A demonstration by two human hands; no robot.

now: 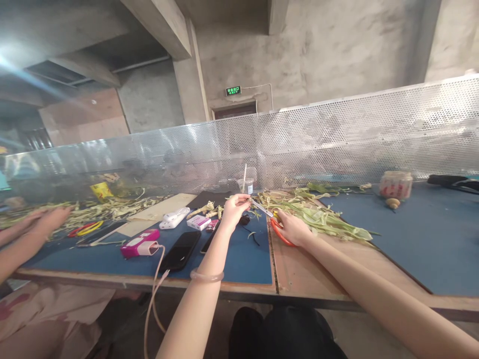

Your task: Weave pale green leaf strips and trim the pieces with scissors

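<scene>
My right hand [294, 228] grips a pair of scissors [263, 208] with orange-red handles, the blades pointing left and away from me. At the blade tips, the fingers of my left hand [236, 209] are pinched together; whatever they hold is too small to make out. Long pale-green leaves and dried husk-like strips [329, 219] lie on the bare wooden board beyond and right of my right hand. Thick cream-coloured root-like pieces [207, 208] rest left of my left hand.
A black phone [182, 251], a magenta box [139, 243] with a pale charger and cable, and a white-purple box [198, 222] lie left. A clear cup [246, 186] and a jar [395, 185] stand further back. A perforated metal screen [318, 142] runs behind. Another person's hands [52, 219] are at far left.
</scene>
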